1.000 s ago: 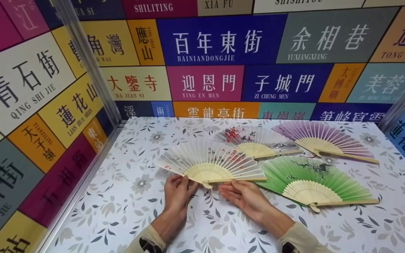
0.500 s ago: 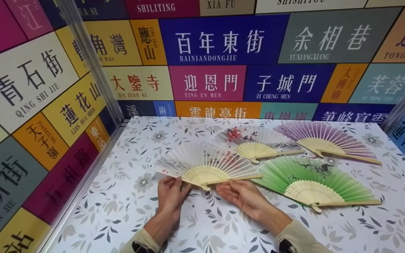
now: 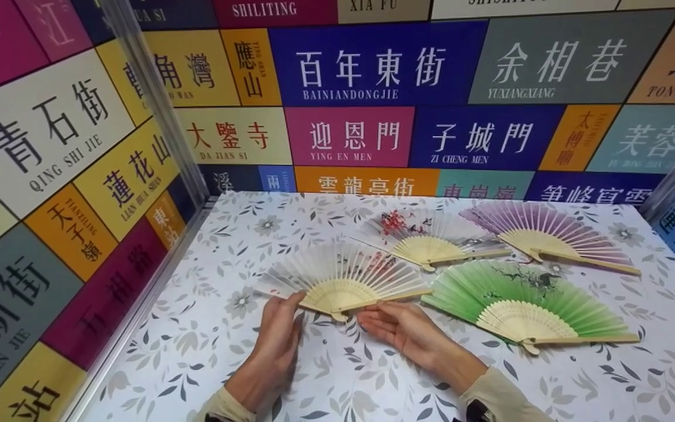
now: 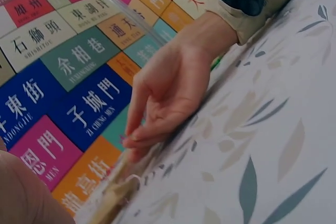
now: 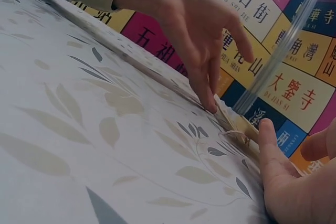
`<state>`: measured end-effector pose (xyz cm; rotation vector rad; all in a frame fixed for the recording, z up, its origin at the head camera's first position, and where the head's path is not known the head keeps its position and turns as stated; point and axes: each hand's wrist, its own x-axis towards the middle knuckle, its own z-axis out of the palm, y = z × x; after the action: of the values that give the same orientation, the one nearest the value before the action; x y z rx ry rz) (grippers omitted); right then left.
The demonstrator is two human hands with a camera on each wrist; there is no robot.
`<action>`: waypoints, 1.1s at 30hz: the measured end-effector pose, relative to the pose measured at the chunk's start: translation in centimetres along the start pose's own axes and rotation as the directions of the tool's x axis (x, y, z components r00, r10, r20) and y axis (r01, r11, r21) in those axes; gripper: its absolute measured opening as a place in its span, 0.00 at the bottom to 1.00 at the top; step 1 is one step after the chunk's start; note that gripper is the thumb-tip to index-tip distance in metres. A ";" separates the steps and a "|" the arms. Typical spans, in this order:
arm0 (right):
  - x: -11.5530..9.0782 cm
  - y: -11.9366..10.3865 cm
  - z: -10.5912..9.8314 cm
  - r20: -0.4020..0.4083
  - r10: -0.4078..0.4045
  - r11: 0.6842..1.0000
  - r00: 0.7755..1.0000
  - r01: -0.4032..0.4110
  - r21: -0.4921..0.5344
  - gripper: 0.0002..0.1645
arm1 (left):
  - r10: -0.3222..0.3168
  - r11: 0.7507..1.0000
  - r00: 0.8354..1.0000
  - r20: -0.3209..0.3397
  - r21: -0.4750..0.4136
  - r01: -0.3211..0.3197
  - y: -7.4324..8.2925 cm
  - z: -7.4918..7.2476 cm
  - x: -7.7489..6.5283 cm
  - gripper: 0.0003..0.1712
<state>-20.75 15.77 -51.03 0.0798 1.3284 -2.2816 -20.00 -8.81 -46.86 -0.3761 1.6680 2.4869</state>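
Note:
A white folding fan (image 3: 337,287) with pale ribs and red flower marks lies spread open on the table. My left hand (image 3: 276,334) is at its left edge, a fingertip touching the outer rib. From the right wrist view, this left hand (image 5: 191,40) has its fingers extended downward, one lifted apart from the others. By the right guard stick, my right hand (image 3: 408,334) pinches the fan's lower edge. The left wrist view shows the right hand (image 4: 173,87) with fingers bent together at the stick.
Right of the white fan lies a green folding fan (image 3: 525,310). Behind are a grey fan with red blossoms (image 3: 431,240) and a purple fan (image 3: 548,234). A flower-patterned cloth (image 3: 185,328) covers the table. Panels with street names (image 3: 372,64) stand around it.
The white fan has shifted slightly left and settled on the table. My left hand has moved a little left and down, its fingers less bunched at the fan's edge.

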 end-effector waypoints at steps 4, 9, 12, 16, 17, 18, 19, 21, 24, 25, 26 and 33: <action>-0.2 0.1 0.0 0.029 0.011 1.000 1.000 -0.011 -0.017 0.30 | -0.055 0.997 0.998 0.004 0.060 0.055 1.0 0.4 -1.3 0.57; -0.3 0.2 0.1 0.071 0.027 0.999 0.997 -0.024 -0.044 0.33 | -0.060 0.995 0.997 0.045 0.081 0.056 1.7 0.5 -2.2 0.66; -0.3 0.2 0.1 0.085 0.040 0.998 0.996 -0.036 -0.053 0.32 | -0.040 0.992 0.997 0.061 0.120 0.033 1.8 0.7 -2.2 0.64; -0.3 0.2 0.1 0.073 0.043 0.998 0.996 -0.039 -0.054 0.23 | 0.010 0.973 0.998 0.060 0.230 -0.023 1.6 1.5 -2.0 0.59; -0.4 0.2 0.2 0.068 0.046 0.998 0.997 -0.042 -0.054 0.21 | 0.025 0.967 0.998 0.064 0.251 -0.041 1.5 1.8 -2.0 0.58; -0.4 0.2 0.2 0.063 0.048 0.997 0.997 -0.045 -0.055 0.19 | 0.041 0.964 0.997 0.071 0.260 -0.058 1.4 2.1 -1.9 0.57; -0.5 0.3 0.2 0.059 0.050 0.997 0.997 -0.047 -0.056 0.18 | 0.053 0.962 0.995 0.081 0.263 -0.072 1.3 2.4 -1.8 0.55; -0.6 0.3 0.3 0.056 0.056 0.997 0.997 -0.053 -0.058 0.19 | 0.060 0.956 0.994 0.095 0.280 -0.084 1.1 3.1 -1.6 0.54; -0.9 0.3 0.4 0.057 0.060 0.996 0.997 -0.057 -0.063 0.24 | 0.047 0.949 0.993 0.104 0.305 -0.077 1.0 4.0 -1.1 0.54; -1.1 0.3 0.5 0.058 0.063 0.996 0.996 -0.059 -0.068 0.26 | 0.045 0.947 0.993 0.107 0.313 -0.076 1.0 4.4 -0.9 0.53; -1.2 0.3 0.5 0.060 0.067 0.995 0.996 -0.063 -0.073 0.27 | 0.047 0.944 0.993 0.112 0.320 -0.080 1.1 4.7 -0.7 0.52; -2.6 0.2 0.4 0.098 0.086 0.989 0.992 -0.072 -0.133 0.30 | 0.203 0.904 0.965 0.164 0.348 -0.249 2.0 7.1 1.5 0.41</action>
<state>-18.38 16.40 -50.23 -0.0284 1.3897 -2.0998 -22.85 -3.03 -42.94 0.0164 2.1705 2.2094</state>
